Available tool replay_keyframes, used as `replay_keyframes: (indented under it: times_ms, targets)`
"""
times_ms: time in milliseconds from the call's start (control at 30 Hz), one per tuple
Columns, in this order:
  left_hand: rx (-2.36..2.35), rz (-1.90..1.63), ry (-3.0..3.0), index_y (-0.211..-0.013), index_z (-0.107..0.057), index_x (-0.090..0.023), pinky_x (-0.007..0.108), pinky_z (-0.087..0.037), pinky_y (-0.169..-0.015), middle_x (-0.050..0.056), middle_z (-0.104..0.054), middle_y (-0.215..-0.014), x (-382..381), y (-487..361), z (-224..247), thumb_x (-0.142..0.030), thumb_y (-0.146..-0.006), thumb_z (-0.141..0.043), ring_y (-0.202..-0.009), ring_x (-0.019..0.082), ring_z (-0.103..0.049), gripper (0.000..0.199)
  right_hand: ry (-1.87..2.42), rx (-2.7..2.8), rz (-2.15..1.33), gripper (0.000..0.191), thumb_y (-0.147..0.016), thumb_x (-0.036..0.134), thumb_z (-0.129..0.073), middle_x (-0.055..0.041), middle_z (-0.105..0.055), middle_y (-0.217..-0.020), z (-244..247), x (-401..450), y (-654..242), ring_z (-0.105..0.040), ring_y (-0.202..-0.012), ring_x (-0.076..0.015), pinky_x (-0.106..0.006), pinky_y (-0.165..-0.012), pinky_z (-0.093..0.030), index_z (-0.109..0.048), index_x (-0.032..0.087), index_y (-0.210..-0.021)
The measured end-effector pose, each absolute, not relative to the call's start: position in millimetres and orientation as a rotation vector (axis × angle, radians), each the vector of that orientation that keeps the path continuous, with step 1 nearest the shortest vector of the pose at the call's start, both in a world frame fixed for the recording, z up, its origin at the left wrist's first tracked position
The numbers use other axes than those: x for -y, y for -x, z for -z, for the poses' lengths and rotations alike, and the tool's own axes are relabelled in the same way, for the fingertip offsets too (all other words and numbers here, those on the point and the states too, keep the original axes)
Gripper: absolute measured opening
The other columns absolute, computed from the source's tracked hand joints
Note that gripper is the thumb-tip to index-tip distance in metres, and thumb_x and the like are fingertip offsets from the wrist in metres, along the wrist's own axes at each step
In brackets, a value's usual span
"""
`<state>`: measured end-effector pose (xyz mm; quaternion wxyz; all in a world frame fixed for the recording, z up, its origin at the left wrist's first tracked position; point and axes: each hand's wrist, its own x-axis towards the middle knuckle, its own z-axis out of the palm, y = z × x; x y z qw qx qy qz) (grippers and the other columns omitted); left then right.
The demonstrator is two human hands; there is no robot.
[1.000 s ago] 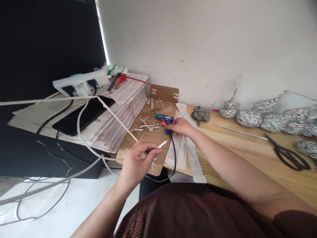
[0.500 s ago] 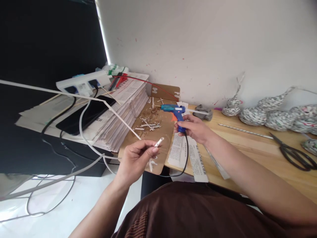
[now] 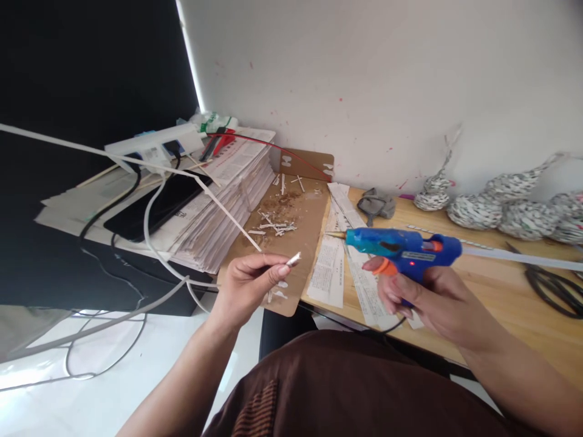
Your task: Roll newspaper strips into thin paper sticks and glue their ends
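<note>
Two things are held just beyond the brown garment [image 3: 346, 382] at bottom centre. Left of centre, the left hand [image 3: 246, 288] has its grip closed, thumb and fingers pinching a thin white stick [image 3: 159, 165] near its end; the stick runs back, bent midway, to the left edge. Right of centre, the right hand [image 3: 428, 303] has its grip wrapped round the handle of a blue glue gun [image 3: 401, 246] – a finger at the orange trigger, nozzle pointing left, apart from the stick. Below and behind, newspaper strips [image 3: 328, 273] lie on the wooden desk [image 3: 492, 303], with black scissors [image 3: 553, 291] at the right. Mid-frame, brown cardboard [image 3: 310, 227] carries white scraps [image 3: 273, 227]; left of it rises a newspaper stack [image 3: 255, 193], bearing a black phone [image 3: 146, 212] and a white power strip [image 3: 155, 145]. Farther back – woven gourd shapes [image 3: 476, 211] at right, near the pale wall [image 3: 364, 73].
</note>
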<state>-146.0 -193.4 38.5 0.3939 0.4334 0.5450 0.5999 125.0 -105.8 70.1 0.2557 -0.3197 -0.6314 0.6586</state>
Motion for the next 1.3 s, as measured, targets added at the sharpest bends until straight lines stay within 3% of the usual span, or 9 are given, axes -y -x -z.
replay_keyframes:
  times_ms: [167,400,533,667,833,967,1067,1200,1300]
  targets:
    - [-1.320,-1.552,-1.081,-0.083,-0.076,-0.023,0.022,-0.052,-0.064,0.003,-0.074,-0.077,194,146,-38,-0.024,-0.071,-0.076,-0.068,0.012,-0.064,0.012,0.954,1.966,-1.616,0.017,-0.089,0.037,-0.054,-0.0003,-0.053,-0.064,-79,120,-130,-0.049,-0.058,-0.0160,-0.030,-0.053,-0.043,-0.061,0.026,-0.099]
    - [-1.336,-1.503,-1.141,-0.082,-0.076,-0.021,0.023,-0.051,-0.061,0.003,-0.073,-0.073,195,147,-38,-0.025,-0.072,-0.075,-0.065,0.013,-0.064,0.011,0.918,2.074,-1.562,0.023,-0.089,0.034,-0.055,0.0016,-0.049,-0.061,-84,124,-128,-0.047,-0.055,-0.0133,-0.025,-0.050,-0.041,-0.057,0.024,-0.069]
    - [-1.342,-1.492,-1.156,-0.081,-0.076,-0.022,0.023,-0.049,-0.060,0.003,-0.072,-0.073,195,147,-38,-0.025,-0.072,-0.075,-0.065,0.012,-0.062,0.010,0.949,2.084,-1.521,0.010,-0.088,0.034,-0.056,0.0022,-0.048,-0.059,-83,125,-129,-0.046,-0.052,-0.0142,-0.025,-0.047,-0.039,-0.064,0.028,-0.090]
    - [-1.313,-1.493,-1.153,-0.082,-0.076,-0.023,0.022,-0.049,-0.059,0.002,-0.072,-0.074,195,149,-36,-0.024,-0.072,-0.075,-0.065,0.011,-0.061,0.010,0.990,2.060,-1.513,0.020,-0.087,0.036,-0.056,0.0023,-0.046,-0.059,-82,126,-127,-0.043,-0.049,-0.0140,-0.024,-0.043,-0.037,-0.063,0.029,-0.104]
    - [-1.345,-1.465,-1.171,-0.082,-0.076,-0.021,0.024,-0.050,-0.060,0.004,-0.072,-0.075,196,149,-37,-0.026,-0.071,-0.075,-0.067,0.014,-0.062,0.011,0.996,2.088,-1.530,0.012,-0.086,0.035,-0.057,0.0017,-0.044,-0.060,-84,124,-126,-0.040,-0.051,-0.0133,-0.023,-0.044,-0.035,-0.063,0.025,-0.088]
    - [-1.378,-1.428,-1.229,-0.080,-0.076,-0.020,0.024,-0.049,-0.061,0.004,-0.071,-0.075,195,149,-43,-0.026,-0.071,-0.075,-0.069,0.015,-0.062,0.010,1.008,2.126,-1.524,0.010,-0.087,0.035,-0.057,0.0026,-0.043,-0.061,-88,122,-127,-0.039,-0.052,-0.0122,-0.022,-0.044,-0.034,-0.062,0.027,-0.088]
    - [-1.412,-1.393,-1.291,-0.081,-0.076,-0.020,0.025,-0.049,-0.063,0.005,-0.071,-0.078,195,150,-46,-0.025,-0.072,-0.075,-0.071,0.015,-0.063,0.011,1.035,2.138,-1.547,0.014,-0.088,0.038,-0.056,0.0028,-0.043,-0.061,-91,120,-128,-0.039,-0.052,-0.0120,-0.022,-0.044,-0.033,-0.062,0.026,-0.090]
    - [-1.389,-1.351,-1.340,-0.085,-0.076,-0.019,0.028,-0.050,-0.067,0.007,-0.072,-0.083,196,152,-46,-0.025,-0.073,-0.074,-0.075,0.018,-0.065,0.013,1.093,2.155,-1.567,0.030,-0.088,0.044,-0.053,0.0026,-0.040,-0.056,-93,118,-130,-0.035,-0.049,-0.0115,-0.024,-0.042,-0.029,-0.055,0.021,-0.068]
    - [-1.375,-1.333,-1.341,-0.086,-0.076,-0.018,0.029,-0.051,-0.068,0.009,-0.072,-0.085,196,152,-45,-0.025,-0.074,-0.073,-0.077,0.020,-0.066,0.015,1.161,2.147,-1.532,0.036,-0.087,0.048,-0.053,0.0023,-0.038,-0.054,-93,117,-130,-0.035,-0.048,-0.0122,-0.025,-0.041,-0.028,-0.050,0.021,-0.063]
